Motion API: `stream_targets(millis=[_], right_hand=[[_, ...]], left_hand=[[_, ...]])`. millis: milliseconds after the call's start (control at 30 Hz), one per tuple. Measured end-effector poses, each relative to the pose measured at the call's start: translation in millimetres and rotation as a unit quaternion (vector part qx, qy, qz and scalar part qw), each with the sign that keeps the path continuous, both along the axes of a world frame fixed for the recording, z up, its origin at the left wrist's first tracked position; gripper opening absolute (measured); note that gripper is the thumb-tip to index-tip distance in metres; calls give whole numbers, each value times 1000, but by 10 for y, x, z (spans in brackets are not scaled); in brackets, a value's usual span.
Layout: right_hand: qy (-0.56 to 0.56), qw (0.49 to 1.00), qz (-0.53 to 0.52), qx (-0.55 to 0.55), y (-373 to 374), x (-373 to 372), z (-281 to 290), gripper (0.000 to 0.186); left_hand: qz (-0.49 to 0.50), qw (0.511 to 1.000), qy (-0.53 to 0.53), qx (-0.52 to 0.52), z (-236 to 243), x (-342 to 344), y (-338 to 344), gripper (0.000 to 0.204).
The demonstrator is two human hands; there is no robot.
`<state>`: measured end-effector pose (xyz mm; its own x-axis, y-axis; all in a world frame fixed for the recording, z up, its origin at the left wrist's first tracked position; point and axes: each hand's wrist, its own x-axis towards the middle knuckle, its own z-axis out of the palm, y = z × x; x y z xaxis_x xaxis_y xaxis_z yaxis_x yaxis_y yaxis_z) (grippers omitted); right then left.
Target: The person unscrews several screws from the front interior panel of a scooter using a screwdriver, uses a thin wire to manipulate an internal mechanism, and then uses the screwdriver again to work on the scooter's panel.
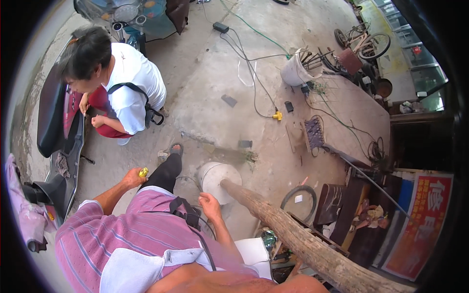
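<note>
My left hand (131,178) is closed around a small yellow object (143,172), and only its rounded end shows above my fingers. Its kind cannot be made out. Held in front of my striped shirt, my right hand (210,204) has its fingers curled together; whether anything is in them is hidden. Just beyond that hand stands a pale round block (218,181) at the foot of a thick wooden post (288,225). To the left a person in a white shirt (134,73) crouches at a dark red scooter (71,110), hands near its side.
A white bucket of rods (295,68) stands at the far right, near old bicycles (364,44). Cables with a yellow connector (277,115) cross the concrete floor. A tyre (299,201) and a red sign (417,224) are to the right. Another vehicle (141,17) is parked at the back.
</note>
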<state>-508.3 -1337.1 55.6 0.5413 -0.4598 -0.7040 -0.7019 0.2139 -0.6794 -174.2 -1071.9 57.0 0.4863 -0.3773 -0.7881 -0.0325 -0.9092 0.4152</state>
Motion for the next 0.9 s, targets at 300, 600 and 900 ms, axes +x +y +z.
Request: stream_targets(millis=[300,600,900], right_hand=[[-49,992,-105,-42,-1929,1840,71,38],[-88,922,-377,9,-4931,1993,-525,29],[26,856,-501,120,-7660,1715,-1923,29]], left_hand=[[-81,992,89,24,2,1067,-1444,38],[-281,954,85,67,-512,1364,-3157,50],[-224,962,26,153,-29,2105,-6018,46]])
